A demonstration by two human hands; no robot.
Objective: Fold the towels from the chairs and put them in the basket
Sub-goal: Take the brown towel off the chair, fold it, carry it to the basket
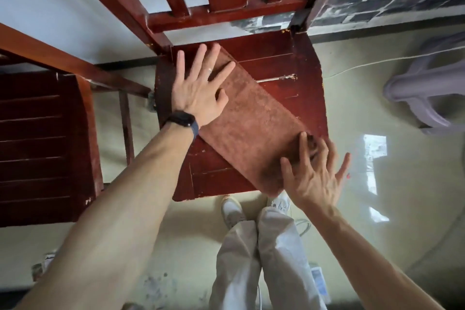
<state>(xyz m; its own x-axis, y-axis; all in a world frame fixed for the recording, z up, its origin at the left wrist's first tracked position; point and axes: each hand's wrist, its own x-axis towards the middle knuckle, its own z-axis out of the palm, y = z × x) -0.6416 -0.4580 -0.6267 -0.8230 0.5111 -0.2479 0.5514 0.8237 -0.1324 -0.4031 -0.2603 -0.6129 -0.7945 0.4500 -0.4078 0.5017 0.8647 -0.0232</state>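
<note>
Pale, glossy floor (377, 209) is seen beneath a red-brown wooden chair (284, 63), its slatted back set toward the far wall, and a second chair (37, 133) is stood to the left. On the seat a rust-brown towel (251, 123) is laid flat as a narrow folded strip. Its long axis is run on the diagonal, from the far-left corner of the seat down to the near-right edge.

The far-left end is pinned under the left hand (198, 93), which is spread flat with fingers straight, a dark band (182, 119) worn at the wrist. The near-right end is met by the right hand (314, 176). Its fingers are splayed and the tips are set on the cloth at its short edge. Nothing is clasped as far as can be told, though one fingertip at the corner is blurred.

So each end is covered by the hand nearer to it. The next fold is judged to be end to end along that diagonal, with the near-right end most likely to be carried toward the far-left one. A pale purple plastic object (427, 88) is glimpsed well apart on the right; whether it is the basket cannot be told.
</note>
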